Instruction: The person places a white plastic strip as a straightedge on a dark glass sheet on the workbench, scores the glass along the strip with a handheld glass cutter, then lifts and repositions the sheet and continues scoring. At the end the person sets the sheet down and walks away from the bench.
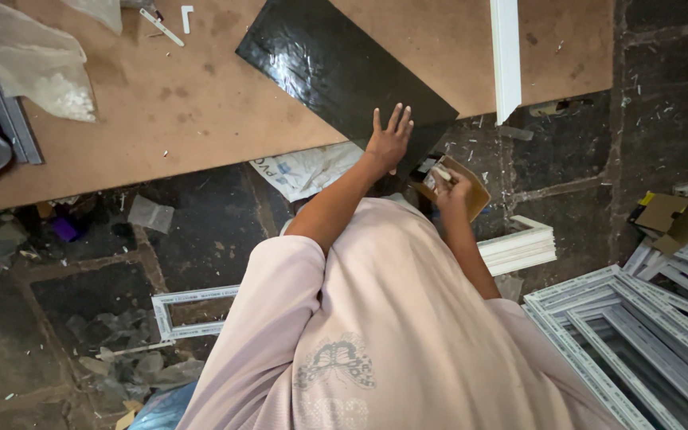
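Left hand (389, 139) spread flat, fingers fanned, pressing on the near corner of a dark glossy rectangular panel (336, 68). Right hand (449, 185) closed around a small pale object (442, 173), too small to identify, held over a brown cardboard piece (471, 191) just right of the panel's corner. Panel lying diagonally across a brown fibreboard worktable (161, 103), its near corner jutting past the table edge under the left palm. White plastic profile strip (506, 56) resting upright-looking on the table, beside the panel's right edge. Crumpled clear plastic bag (33, 64) at the table's far left. Stacked white window frames (639, 334) on the dark floor to the right, a short stack of white profile pieces (519, 245) near the right elbow, a single white frame (189, 310) on the floor at left.
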